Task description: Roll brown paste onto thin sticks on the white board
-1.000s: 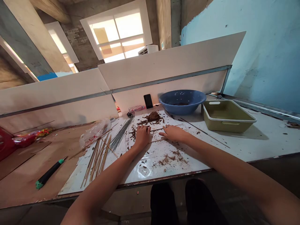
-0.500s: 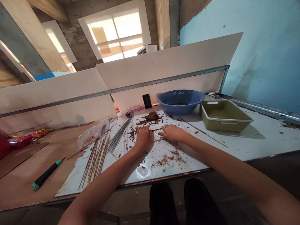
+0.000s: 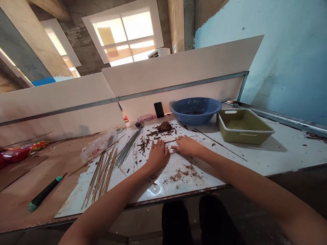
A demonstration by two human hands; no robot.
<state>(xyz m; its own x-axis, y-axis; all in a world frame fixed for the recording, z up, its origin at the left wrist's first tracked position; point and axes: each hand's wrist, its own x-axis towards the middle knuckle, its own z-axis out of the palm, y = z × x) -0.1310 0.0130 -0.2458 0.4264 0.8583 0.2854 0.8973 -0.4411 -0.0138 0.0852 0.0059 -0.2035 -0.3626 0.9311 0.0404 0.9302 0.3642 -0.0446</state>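
My left hand (image 3: pixel 157 154) and my right hand (image 3: pixel 187 145) lie palm down, side by side, on a white board (image 3: pixel 224 163), fingers stretched flat. Under them runs a thin stick (image 3: pixel 170 141) with brown paste on it. Just beyond the fingers sits a lump of brown paste (image 3: pixel 164 126) with crumbs scattered round it. Left of my left hand lie a bundle of thin grey sticks (image 3: pixel 128 146) and a heap of brown-coated sticks (image 3: pixel 102 171).
A blue basin (image 3: pixel 196 110) and an olive-green tray (image 3: pixel 244 126) stand at the back right. A black phone (image 3: pixel 159 110) leans on the white partition. A plastic bag (image 3: pixel 97 145) and a green-tipped black tool (image 3: pixel 43 193) lie to the left. Brown crumbs (image 3: pixel 184 172) dot the board.
My left hand has opened from curled to flat and slid a little toward me. The right hand has barely moved. The view has drifted slightly.
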